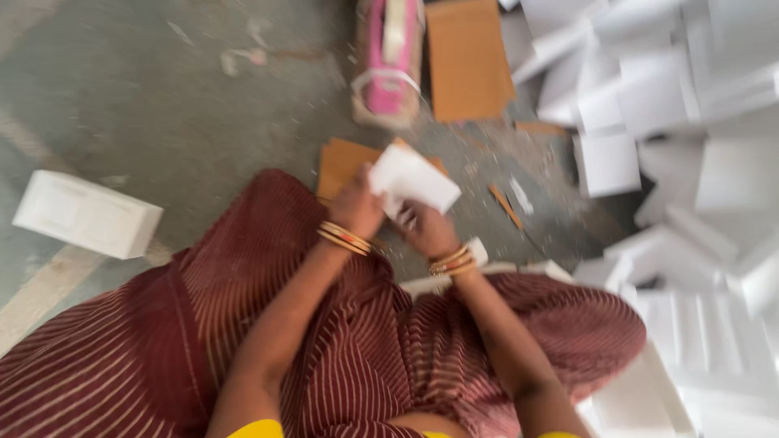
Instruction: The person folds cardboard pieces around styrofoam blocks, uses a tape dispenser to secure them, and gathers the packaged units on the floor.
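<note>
**Two hands on one white box, with a heap beside it**

Two hands meet over the lap, and between them we see a small white box [412,180], tilted and held above the floor [162,113]. Our left hand [355,207] closes on the box's near-left edge, fingers curled round it; our right hand [426,231] grips from underneath and behind, fingers bent against the card. The picture is blurred, so we cannot tell which flap or fold the fingers press. Gold bangles [345,238] ring both wrists, and the striped maroon cloth [268,324] of the lap fills the lower frame.

As we judge it, much is already done: a large heap of white boxes [690,162] lies to the right, well apart from the hands, and one finished-looking white box [88,214] sits alone on the floor to the left. The box in hand looks partway shaped, not yet set down.

What is left is harder to read. Brown cardboard sheets [466,57] lie ahead on the floor, one more just beyond the hands, and a pink-and-white bundle [388,61] stands beside them. Flat white pieces peek out near the right knee; whether they await folding we cannot tell.
</note>
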